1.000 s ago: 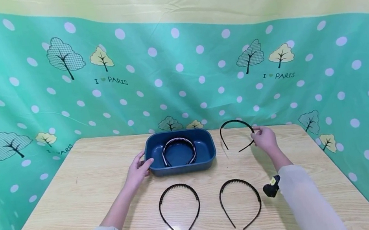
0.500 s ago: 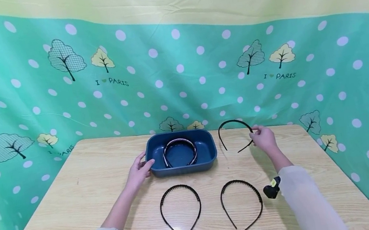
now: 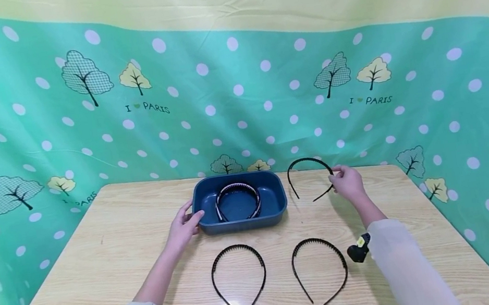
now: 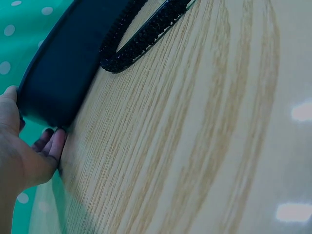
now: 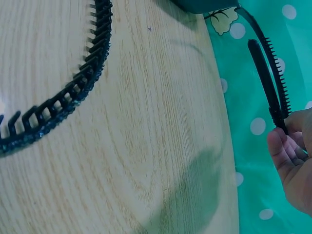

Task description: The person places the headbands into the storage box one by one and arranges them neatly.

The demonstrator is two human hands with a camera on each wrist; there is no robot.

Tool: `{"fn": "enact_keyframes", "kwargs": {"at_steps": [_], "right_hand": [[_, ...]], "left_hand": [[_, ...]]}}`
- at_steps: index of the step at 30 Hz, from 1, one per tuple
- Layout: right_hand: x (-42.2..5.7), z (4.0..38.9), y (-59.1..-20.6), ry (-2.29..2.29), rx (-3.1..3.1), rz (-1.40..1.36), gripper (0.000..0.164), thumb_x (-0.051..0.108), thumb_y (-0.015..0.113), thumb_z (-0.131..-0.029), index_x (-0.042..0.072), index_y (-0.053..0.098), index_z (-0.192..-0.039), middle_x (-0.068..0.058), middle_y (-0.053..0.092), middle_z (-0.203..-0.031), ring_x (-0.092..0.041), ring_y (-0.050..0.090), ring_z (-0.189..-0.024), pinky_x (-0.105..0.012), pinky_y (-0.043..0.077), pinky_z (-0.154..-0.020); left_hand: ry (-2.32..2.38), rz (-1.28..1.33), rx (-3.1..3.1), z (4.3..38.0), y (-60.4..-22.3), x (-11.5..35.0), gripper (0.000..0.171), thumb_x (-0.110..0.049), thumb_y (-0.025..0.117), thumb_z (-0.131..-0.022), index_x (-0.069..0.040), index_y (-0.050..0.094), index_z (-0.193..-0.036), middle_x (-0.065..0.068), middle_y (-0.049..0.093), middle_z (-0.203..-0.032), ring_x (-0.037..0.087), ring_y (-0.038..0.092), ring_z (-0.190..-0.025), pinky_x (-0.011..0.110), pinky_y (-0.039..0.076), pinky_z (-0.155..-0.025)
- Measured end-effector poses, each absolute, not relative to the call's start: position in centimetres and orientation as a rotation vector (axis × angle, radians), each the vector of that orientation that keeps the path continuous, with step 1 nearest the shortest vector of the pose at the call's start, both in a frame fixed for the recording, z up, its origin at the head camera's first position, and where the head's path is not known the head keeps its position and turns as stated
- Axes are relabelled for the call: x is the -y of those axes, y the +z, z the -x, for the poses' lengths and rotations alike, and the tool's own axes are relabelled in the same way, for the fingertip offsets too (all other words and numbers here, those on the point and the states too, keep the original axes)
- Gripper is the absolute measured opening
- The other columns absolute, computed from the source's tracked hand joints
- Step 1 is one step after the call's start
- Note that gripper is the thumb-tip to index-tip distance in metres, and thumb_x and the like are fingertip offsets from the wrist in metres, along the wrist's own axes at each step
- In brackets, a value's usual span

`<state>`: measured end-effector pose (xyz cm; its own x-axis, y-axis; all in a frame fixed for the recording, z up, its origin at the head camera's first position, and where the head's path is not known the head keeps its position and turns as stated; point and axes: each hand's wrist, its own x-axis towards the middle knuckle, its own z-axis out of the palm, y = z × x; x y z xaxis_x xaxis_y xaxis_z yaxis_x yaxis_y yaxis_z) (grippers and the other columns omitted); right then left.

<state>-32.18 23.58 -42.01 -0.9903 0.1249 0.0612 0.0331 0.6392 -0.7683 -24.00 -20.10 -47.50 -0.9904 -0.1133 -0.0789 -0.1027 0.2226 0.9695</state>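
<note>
- The right hand (image 3: 348, 183) pinches a black toothed headband (image 3: 307, 159) by its right side; the grip is closed on the band, thumb against fingers.
- That headband is raised above the table (image 3: 102, 279), right of the blue rectangular bin (image 3: 241, 224), its arch away from the person and its two ends toward them.
- The left hand (image 3: 183, 226) grips the bin's left end, thumb at the rim and fingers lower on the outside.
- Inside the bin lies headwear (image 3: 235, 185), black and toothed with a pale edge; how many bands, I cannot tell.
- Two more black toothed headbands lie apart on the table nearer the person, a left one (image 3: 235, 247) and a right one (image 3: 312, 240), ends toward the person.
- Behind hangs a green dotted cloth (image 3: 240, 121).
</note>
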Motion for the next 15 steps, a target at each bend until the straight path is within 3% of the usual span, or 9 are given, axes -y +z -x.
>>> {"fn": "enact_keyframes", "kwargs": {"at_steps": [9,15], "right_hand": [[-23.45,32.13,-41.87,1.28,2.742,0.136,0.039,0.014,0.053,-0.093,-0.002,0.051,-0.128,-0.009,0.054,-0.085,-0.012,0.06,-0.059,-0.024,0.051,-0.056],[-23.31,32.11,-41.72,1.308,2.728,0.15,0.039,0.014,0.054,-0.093,-0.002,0.051,-0.128,-0.009,0.053,-0.085,-0.013,0.059,-0.059,-0.025,0.052,-0.057]], "left_hand": [[-1.941,-0.22,2.45,24.0,-47.55,20.04,0.065,-0.039,0.056,-0.093,-0.017,0.03,-0.147,0.025,0.049,-0.132,0.028,0.055,-0.112,0.032,0.053,-0.085],[-1.945,-0.226,2.447,24.09,-47.6,20.03,0.065,-0.038,0.057,-0.092,-0.017,0.03,-0.147,0.025,0.049,-0.133,0.03,0.055,-0.112,0.032,0.054,-0.084]]}}
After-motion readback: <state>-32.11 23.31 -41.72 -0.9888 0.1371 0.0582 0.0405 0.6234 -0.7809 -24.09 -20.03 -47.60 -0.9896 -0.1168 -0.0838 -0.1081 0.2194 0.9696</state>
